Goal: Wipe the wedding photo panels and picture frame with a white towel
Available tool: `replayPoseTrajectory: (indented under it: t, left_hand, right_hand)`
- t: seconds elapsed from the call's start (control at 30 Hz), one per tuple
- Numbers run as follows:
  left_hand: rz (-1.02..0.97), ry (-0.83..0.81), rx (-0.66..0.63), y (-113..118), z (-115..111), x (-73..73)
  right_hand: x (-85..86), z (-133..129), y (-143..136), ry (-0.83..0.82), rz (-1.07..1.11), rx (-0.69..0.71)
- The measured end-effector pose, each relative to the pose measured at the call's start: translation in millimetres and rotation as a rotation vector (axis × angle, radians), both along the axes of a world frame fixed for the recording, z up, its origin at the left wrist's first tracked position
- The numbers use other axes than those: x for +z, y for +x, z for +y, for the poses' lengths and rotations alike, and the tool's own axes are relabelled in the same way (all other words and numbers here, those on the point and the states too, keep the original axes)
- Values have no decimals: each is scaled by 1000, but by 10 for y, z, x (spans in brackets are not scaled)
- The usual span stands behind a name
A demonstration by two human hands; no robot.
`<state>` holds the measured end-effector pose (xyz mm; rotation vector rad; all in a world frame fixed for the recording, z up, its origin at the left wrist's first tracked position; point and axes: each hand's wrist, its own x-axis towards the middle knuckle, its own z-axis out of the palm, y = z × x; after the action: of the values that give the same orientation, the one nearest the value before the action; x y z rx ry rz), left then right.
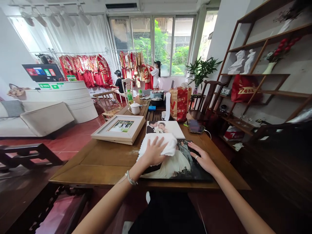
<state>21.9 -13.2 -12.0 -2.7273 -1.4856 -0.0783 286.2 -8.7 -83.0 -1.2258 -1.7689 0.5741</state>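
As the left hand (156,151) spreads flat on a white cloth (158,144), a wedding photo (179,164) lies beneath both separated hands, right fingers (196,147) resting on it.

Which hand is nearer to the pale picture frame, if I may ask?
The left hand, resting on the white cloth right of the picture frame; the right hand is farther right, on the dark photo print.
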Motion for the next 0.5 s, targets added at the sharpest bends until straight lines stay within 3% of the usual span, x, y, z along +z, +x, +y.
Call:
replayPoseTrajectory:
  t: [0.1, 0.23, 0.4, 0.5]
  left_hand:
    - [5, 20, 33, -190, -96, 12]
    - [27, -20, 30, -369, -527, 35]
    - [24, -99, -41, -355, -1152, 30]
    - [9, -106, -71, -320, -1226, 22]
  right_hand:
    - [-1, 4, 2, -8, -1, 1]
    - [-1, -2, 4, -16, 5, 1]
    - [-8, 0, 10, -11, -3, -2]
    - [-13, 5, 13, -7, -7, 1]
